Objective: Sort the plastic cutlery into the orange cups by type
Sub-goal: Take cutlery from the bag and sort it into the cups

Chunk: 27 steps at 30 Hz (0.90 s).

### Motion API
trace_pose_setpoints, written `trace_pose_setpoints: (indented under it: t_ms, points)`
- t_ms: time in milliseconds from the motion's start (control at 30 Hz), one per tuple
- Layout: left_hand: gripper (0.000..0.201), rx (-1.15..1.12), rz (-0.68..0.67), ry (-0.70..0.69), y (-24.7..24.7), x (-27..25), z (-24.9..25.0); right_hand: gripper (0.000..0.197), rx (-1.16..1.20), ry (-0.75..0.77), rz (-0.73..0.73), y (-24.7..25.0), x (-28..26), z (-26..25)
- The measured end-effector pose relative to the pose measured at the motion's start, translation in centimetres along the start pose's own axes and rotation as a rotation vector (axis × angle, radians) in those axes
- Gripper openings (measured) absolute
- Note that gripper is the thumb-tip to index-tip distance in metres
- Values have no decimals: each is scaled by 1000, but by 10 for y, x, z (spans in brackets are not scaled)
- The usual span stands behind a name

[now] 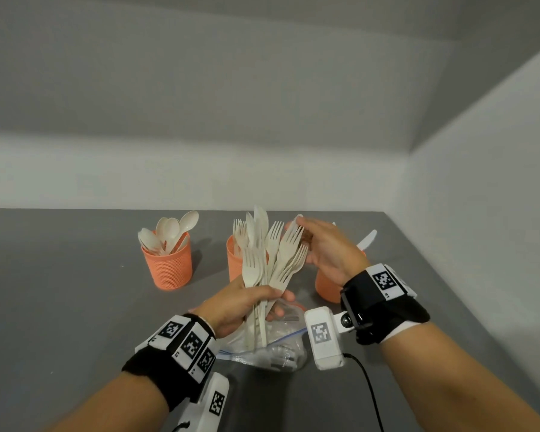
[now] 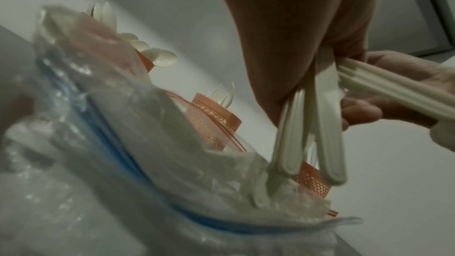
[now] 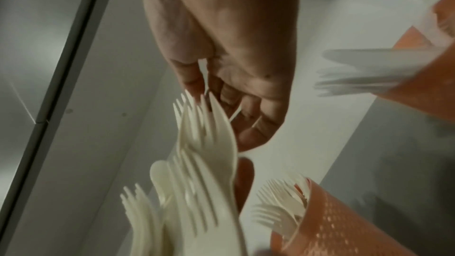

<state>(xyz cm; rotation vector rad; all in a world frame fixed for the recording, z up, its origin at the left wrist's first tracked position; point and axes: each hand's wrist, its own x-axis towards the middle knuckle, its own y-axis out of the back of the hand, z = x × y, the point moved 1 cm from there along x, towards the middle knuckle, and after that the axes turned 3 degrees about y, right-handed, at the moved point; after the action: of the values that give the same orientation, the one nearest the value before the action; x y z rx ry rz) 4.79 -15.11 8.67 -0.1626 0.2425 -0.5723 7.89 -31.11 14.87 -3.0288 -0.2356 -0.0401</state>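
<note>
The left hand (image 1: pixel 231 304) is clenched round the handles of a mixed bundle of cutlery (image 1: pixel 268 254) — mostly forks, with at least one knife blade rising among them. The bundle's long axis runs up and away from that hand, heads fanned out at the top, handle ends hanging down over a crumpled clear bag (image 1: pixel 272 347) on the bench (image 1: pixel 75 307) just below.

The right hand (image 1: pixel 328 251) is the nearer one to the fork heads: it sits just right of the fan, fingers loosely bent, fingertips (image 3: pixel 194 83) touching the tines of the outermost fork. Whether it has that fork pinched yet, I cannot tell.

Three orange cups stand beyond the hands. The spoon cup (image 1: pixel 169 263) lies well off to the left; the fork cup (image 1: pixel 235 260) is directly behind the bundle; the knife cup (image 1: pixel 326 285) is under the right wrist. My guess is a fork comes out next — a short carry to the cup behind.

No brand or readable writing shows; only square black-and-white markers on the wristbands.
</note>
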Motion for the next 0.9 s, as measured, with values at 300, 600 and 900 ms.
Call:
trace_pose_setpoints:
  t_ms: [300, 600, 900]
  points:
    - [9, 112, 12, 0, 1, -1, 1, 28, -101, 438, 574, 43, 6, -38]
    - [13, 43, 43, -16, 1, 3, 0, 29, -821, 406, 676, 89, 9, 12]
    - [15, 135, -85, -33, -2, -2, 4, 26, -742, 314, 341, 39, 4, -8]
